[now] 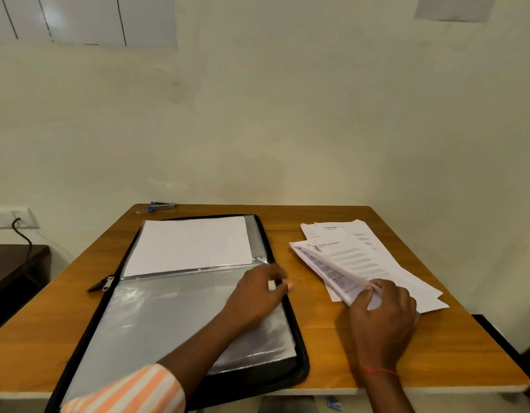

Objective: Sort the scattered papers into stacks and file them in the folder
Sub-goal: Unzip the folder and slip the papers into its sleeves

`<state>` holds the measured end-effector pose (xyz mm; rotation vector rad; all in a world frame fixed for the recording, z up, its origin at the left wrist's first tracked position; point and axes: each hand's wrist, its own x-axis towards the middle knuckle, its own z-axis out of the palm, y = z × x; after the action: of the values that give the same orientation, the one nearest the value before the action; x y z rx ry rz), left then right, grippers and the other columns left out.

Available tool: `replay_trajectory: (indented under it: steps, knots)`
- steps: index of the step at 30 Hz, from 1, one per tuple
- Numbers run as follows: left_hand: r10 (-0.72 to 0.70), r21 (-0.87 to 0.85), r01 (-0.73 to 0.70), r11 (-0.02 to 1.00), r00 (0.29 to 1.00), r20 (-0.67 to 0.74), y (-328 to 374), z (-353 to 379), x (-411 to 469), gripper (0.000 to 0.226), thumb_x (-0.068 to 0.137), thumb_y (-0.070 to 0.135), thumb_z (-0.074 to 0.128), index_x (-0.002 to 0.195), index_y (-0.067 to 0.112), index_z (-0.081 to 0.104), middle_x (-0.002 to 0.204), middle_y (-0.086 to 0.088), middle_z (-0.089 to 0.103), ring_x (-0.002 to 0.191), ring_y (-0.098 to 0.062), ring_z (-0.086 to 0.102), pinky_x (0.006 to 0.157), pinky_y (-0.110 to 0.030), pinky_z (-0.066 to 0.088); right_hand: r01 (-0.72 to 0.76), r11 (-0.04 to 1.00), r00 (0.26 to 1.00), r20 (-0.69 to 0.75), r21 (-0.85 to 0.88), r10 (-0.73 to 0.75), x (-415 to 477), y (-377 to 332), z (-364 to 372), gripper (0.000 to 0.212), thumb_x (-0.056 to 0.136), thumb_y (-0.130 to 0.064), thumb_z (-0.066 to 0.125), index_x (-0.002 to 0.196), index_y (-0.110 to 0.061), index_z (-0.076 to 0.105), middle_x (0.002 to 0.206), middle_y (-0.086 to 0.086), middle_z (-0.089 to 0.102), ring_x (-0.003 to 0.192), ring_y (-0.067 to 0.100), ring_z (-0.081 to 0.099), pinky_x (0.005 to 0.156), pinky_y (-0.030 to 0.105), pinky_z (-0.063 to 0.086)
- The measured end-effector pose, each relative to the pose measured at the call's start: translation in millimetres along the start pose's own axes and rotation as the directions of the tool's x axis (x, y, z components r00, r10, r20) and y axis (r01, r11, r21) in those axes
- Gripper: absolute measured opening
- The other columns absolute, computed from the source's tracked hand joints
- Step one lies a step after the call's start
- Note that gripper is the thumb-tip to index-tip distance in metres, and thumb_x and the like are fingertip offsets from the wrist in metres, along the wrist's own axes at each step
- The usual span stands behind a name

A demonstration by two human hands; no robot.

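Observation:
A black zip folder (299, 362) lies open on the wooden table (421, 347), showing clear plastic sleeves (156, 317). White sheets (189, 242) sit in its far half. My left hand (257, 293) rests on the right edge of the near sleeves, fingers loosely curled, with something small and pale at its fingertips. To the right lies a loose pile of printed papers (362, 254). My right hand (383, 311) pinches the near corner of a few of those sheets and lifts them off the pile.
A stapler (164, 205) and a small blue clip (147, 209) lie at the table's far left corner. The wall rises directly behind the table. A socket with a black cable (22, 231) is on the left, above a dark side table (16, 263).

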<state>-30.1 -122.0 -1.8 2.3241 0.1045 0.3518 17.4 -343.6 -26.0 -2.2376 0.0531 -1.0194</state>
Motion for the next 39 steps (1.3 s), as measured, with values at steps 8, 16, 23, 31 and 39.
replay_trajectory:
  steps: [8,16,23,31,39]
  knots:
    - [-0.563,-0.482,0.518,0.706,0.825,0.061,17.1,49.4,119.2,0.033,0.095,0.041,0.069,0.11,0.013,0.059,0.105,-0.005,0.072,0.094,-0.028,0.072,0.085,-0.036,0.06,0.001,0.999,1.0,0.013,0.051,-0.002,-6.3,3.6,-8.4,0.03,0.077,-0.003,0.077,0.103,-0.011,0.066,0.109,0.019,0.066,0.101,0.036,0.058,0.092,0.052,0.045]
    - [-0.575,-0.461,0.515,0.723,0.818,0.012,11.2,76.6,148.4,0.017,0.093,0.021,0.068,0.086,0.012,0.056,0.097,-0.01,0.071,0.087,-0.029,0.073,0.079,-0.039,0.062,-0.031,0.995,0.945,0.321,-0.099,0.062,-5.0,7.9,12.2,0.02,0.09,-0.034,0.068,0.106,-0.022,0.066,0.11,0.002,0.07,0.098,0.018,0.059,0.09,0.034,0.046]
    - [-0.285,-0.573,0.023,0.82,0.884,-0.371,38.1,62.1,135.0,0.019,0.102,0.031,0.057,0.117,0.02,0.063,0.11,-0.002,0.071,0.1,-0.021,0.07,0.089,-0.047,0.06,-0.127,0.99,0.97,0.218,0.067,0.11,4.0,4.2,9.8,0.031,0.083,-0.018,0.078,0.111,-0.015,0.064,0.115,0.012,0.068,0.105,0.028,0.062,0.095,0.047,0.049]
    - [-0.02,-0.598,-0.405,0.692,0.817,-0.576,111.8,-49.3,96.5,0.011,0.105,0.029,0.053,0.099,0.022,0.058,0.101,-0.016,0.068,0.092,-0.033,0.069,0.079,-0.057,0.057,-0.18,0.845,0.958,0.286,0.503,0.034,108.1,-18.3,-33.0,0.089,0.084,-0.035,0.079,0.154,-0.021,0.025,0.151,0.003,0.045,0.135,0.021,0.046,0.108,0.042,0.043]
    - [0.164,-0.449,-0.582,0.678,0.715,-0.679,146.5,-124.1,59.5,0.006,0.106,0.021,0.054,0.106,0.016,0.056,0.096,-0.005,0.067,0.084,-0.012,0.068,0.072,-0.033,0.059,-0.272,0.506,0.903,0.399,0.819,-0.162,112.9,-75.0,-51.8,0.021,0.089,-0.012,0.073,0.109,-0.016,0.069,0.105,-0.001,0.076,0.092,0.013,0.073,0.072,0.022,0.059]
